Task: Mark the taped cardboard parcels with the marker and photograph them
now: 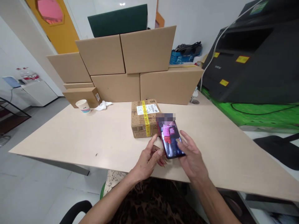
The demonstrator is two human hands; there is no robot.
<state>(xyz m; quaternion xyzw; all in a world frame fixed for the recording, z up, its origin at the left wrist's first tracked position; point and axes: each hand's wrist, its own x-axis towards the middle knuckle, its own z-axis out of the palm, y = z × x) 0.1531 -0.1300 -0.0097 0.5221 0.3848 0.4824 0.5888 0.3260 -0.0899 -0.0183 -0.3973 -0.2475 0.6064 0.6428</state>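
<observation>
- Far left on the counter (112, 133): paper cup (83, 106) upright, crumpled tissue (103, 105) beside it, both clear of the hands.
- Upper middle: plain cardboard boxes (116, 88) stacked along the counter's back edge, probably to keep the front free.
- Center: taped parcel (144, 124), yellow tape over the top and down the front, white label up, so presumably easy to read from here.
- Lower center: left hand (148, 160), fingers half-curled at the phone's left edge. Can't tell if they touch or steady it.
- Right of center: phone (171, 140), tilted screen-up toward the wearer, likely for viewing. Dark slab, reddish left edge, lit screen: figure in pink, top pixelated. Overlaps the parcel's front right corner in view.
- Right hand (192, 158): fingers gripping the phone low on its right side, thumb over the screen.
- Upper right: black printer (252, 62) on green surface (252, 116).
</observation>
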